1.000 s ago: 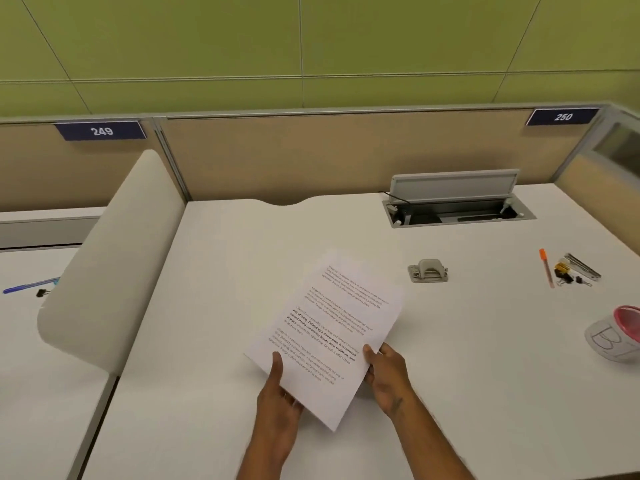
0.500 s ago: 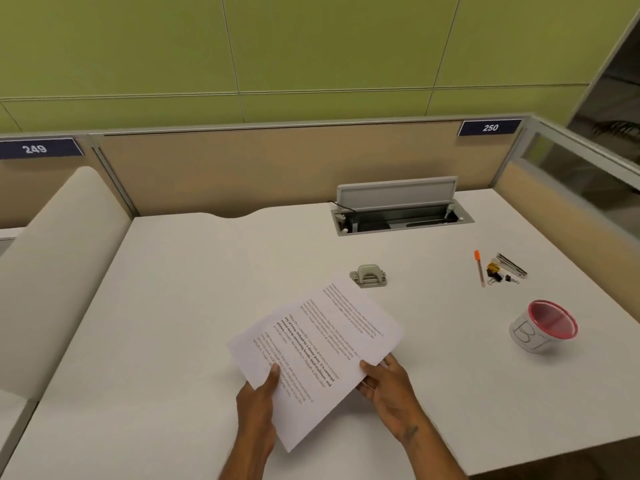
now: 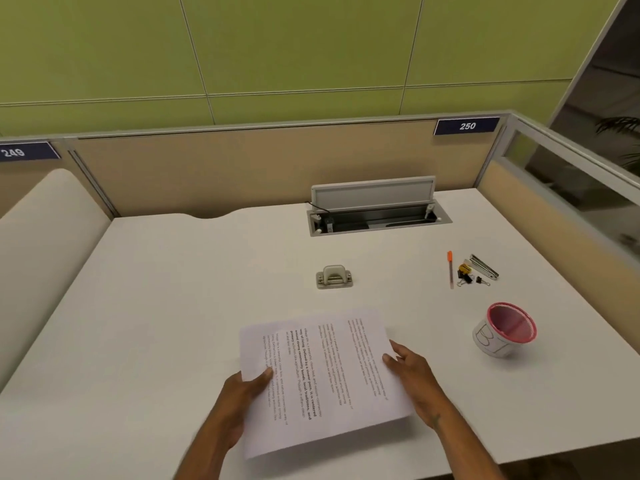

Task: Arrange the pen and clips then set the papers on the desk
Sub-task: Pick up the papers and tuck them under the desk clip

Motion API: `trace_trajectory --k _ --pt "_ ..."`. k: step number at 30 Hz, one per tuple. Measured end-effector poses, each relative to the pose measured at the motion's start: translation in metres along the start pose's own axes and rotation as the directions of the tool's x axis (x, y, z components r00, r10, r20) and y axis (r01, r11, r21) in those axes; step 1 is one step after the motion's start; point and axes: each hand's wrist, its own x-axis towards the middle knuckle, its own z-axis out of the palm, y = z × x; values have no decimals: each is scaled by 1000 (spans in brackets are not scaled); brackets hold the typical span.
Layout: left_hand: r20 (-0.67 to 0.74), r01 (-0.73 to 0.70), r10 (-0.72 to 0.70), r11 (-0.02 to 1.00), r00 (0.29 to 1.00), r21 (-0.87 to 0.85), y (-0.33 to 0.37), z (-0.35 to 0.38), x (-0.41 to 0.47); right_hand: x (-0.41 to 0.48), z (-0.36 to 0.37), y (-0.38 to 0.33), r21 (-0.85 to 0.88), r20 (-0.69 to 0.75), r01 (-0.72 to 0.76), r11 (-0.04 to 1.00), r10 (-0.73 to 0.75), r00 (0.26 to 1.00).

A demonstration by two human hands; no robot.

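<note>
Printed white papers [image 3: 325, 379] sit low over the near middle of the white desk [image 3: 173, 306], text turned sideways. My left hand [image 3: 242, 396] grips their left edge with the thumb on top. My right hand [image 3: 412, 379] holds their right edge, fingers curled at it. Far to the right lie an orange-capped pen [image 3: 450, 270], a few black and yellow binder clips [image 3: 465, 273] and a metal clip [image 3: 484, 266], all apart from my hands.
A grey hole punch [image 3: 334, 277] stands beyond the papers. A white cup with a pink inside [image 3: 504, 330] lies tipped at the right. An open cable hatch [image 3: 377, 211] is at the back. Partition walls close the back and right; a cream divider [image 3: 45, 254] bounds the left.
The papers have turned from a diagonal lie to nearly sideways and come lower and nearer to me. The view has shifted right, bringing the cup fully in.
</note>
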Motion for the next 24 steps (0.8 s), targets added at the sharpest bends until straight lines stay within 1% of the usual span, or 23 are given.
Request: trace_trajectory --k 3,5,7,9,11,15,24 --pt "-28 -31 32 999 999 19 -1 13 6 5 -3 6 -67 -68 10 998 -15 998" --pt "-87 -79 83 996 993 50 -1 21 13 10 -6 7 -82 -91 10 997 -17 996" --pt "-188 -129 153 983 970 134 0 27 22 17 -8 7 -84 -109 8 996 -17 994" --pt "-303 -150 225 956 926 252 1 32 33 24 -10 7 -97 -127 10 995 -23 992" --pt "-356 -161 294 920 887 359 6 39 42 34 -11 7 -124 -144 8 992 -26 989" --pt "-354 -188 387 855 851 484 16 49 63 56 -12 8 -138 -216 -29 990 -2 976" --pt "-337 -112 353 817 873 565 34 54 99 88 -8 6 -180 -280 -61 982 8 960"
